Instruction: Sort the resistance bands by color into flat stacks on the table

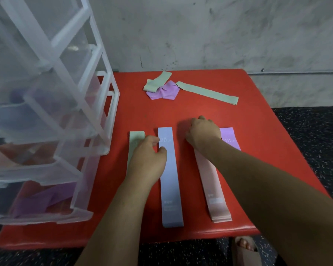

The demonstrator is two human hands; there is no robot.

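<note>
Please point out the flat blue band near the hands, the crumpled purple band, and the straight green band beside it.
Flat blue resistance band (170, 179): head view, middle of its length.
Crumpled purple resistance band (162, 92): head view, on its bunched folds.
Straight green resistance band (208, 92): head view, middle of the strip.

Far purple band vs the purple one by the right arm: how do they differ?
The far purple band is crumpled; the near purple band lies flat and straight. The far one lies among green bands; the near one sits beside the pink stack. Both are the same purple.
</note>
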